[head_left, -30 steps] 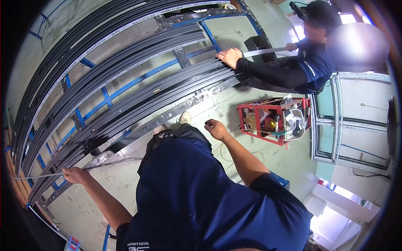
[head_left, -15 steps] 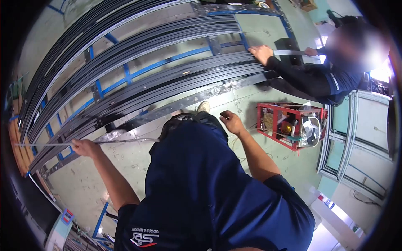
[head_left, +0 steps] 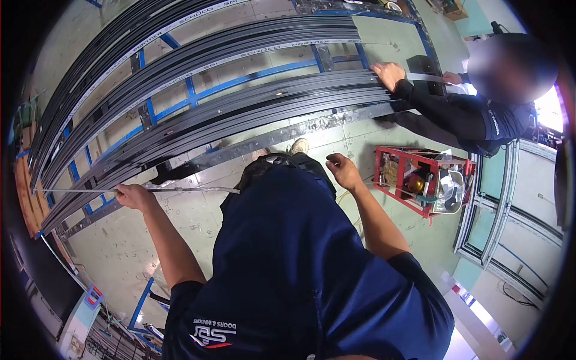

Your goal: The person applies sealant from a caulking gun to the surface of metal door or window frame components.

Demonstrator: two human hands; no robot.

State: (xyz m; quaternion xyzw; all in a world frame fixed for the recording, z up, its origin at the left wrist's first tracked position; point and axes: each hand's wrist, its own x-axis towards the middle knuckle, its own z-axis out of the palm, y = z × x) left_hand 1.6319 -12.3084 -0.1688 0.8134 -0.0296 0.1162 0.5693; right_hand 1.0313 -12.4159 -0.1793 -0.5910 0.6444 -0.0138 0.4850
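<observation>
My left hand [head_left: 133, 195] is closed around a thin, long silvery strip [head_left: 192, 189] that runs from the far left past my hand toward my body. My right hand [head_left: 342, 169] is held out over the floor with curled fingers; the strip's other part near it is too thin to see. Long black aluminium profiles [head_left: 240, 114] lie on a blue rack [head_left: 191, 95] in front of me. A co-worker in dark clothes stands at the far right end, one hand [head_left: 390, 73] on the profiles, the other holding a pale strip [head_left: 427, 77].
A red tool cart [head_left: 420, 180] with loose items stands on the floor at my right. White window frames [head_left: 498, 204] lean further right. A dark metal bar [head_left: 282, 138] lies on the floor beside the rack. Wooden boards [head_left: 27, 198] sit at the left edge.
My left hand with the strip has risen toward the profiles. My right hand shifted right and up a little. The view swung, moving the co-worker toward the upper right.
</observation>
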